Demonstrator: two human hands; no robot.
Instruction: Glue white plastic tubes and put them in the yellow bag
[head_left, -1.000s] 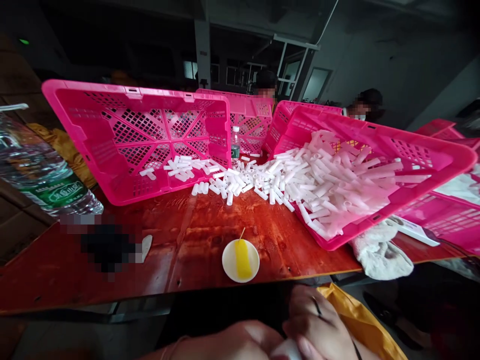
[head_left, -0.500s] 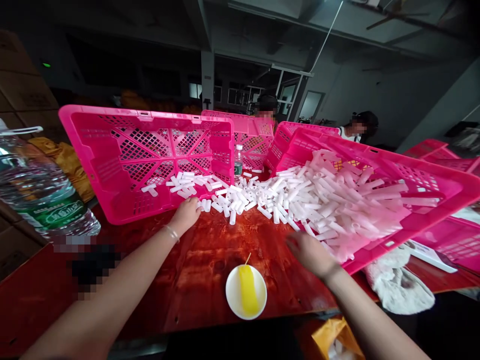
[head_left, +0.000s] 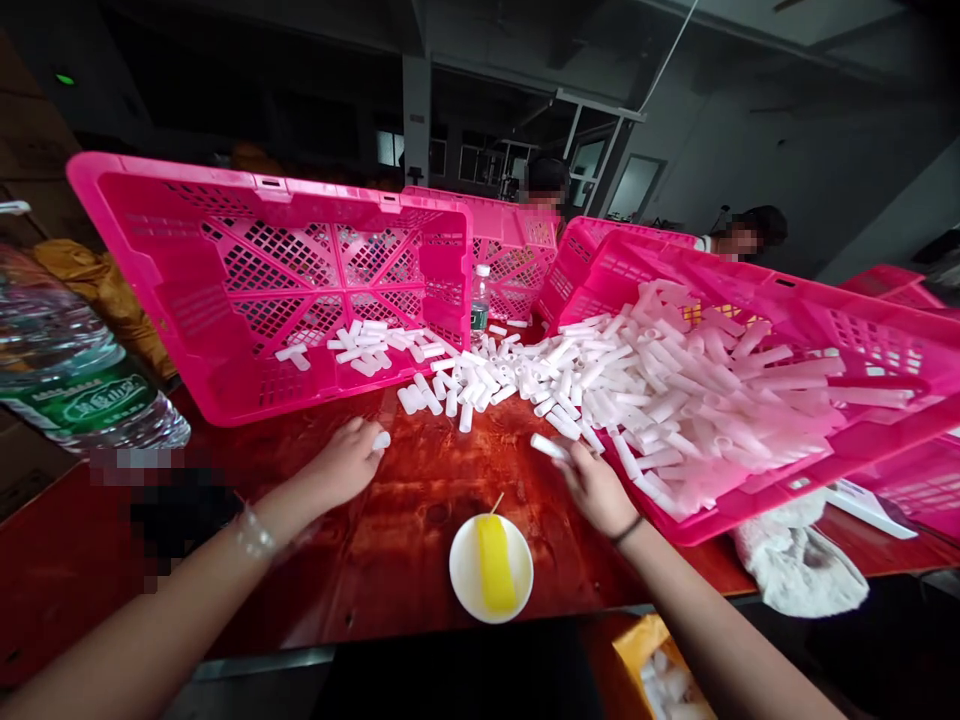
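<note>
My left hand (head_left: 346, 462) is closed on a short white tube (head_left: 382, 440), whose end shows past the fingertips, just above the red table (head_left: 420, 500). Across from it, my right hand (head_left: 598, 488) pinches another white tube (head_left: 550, 447), pointing left. Beyond both hands lies a heap of similar white tubes (head_left: 581, 370), spilling from a tilted pink crate (head_left: 757, 500) on the right. Several tubes also lie inside the pink crate (head_left: 172, 330) on its side at the left. A white dish (head_left: 463, 575) with a yellow block (head_left: 495, 570) and a thin stick stands nearer me.
At the far left stands a large water bottle (head_left: 82, 390). A smaller bottle (head_left: 480, 300) is between the crates. A white cloth (head_left: 806, 570) hangs over the table edge at right. Below is a yellow bag (head_left: 637, 645) with white pieces. Two people sit behind the crates.
My left hand has drawn back from the heap's left end with a white tube. My right hand now holds a tube from the heap's near edge. The view has shifted slightly.
</note>
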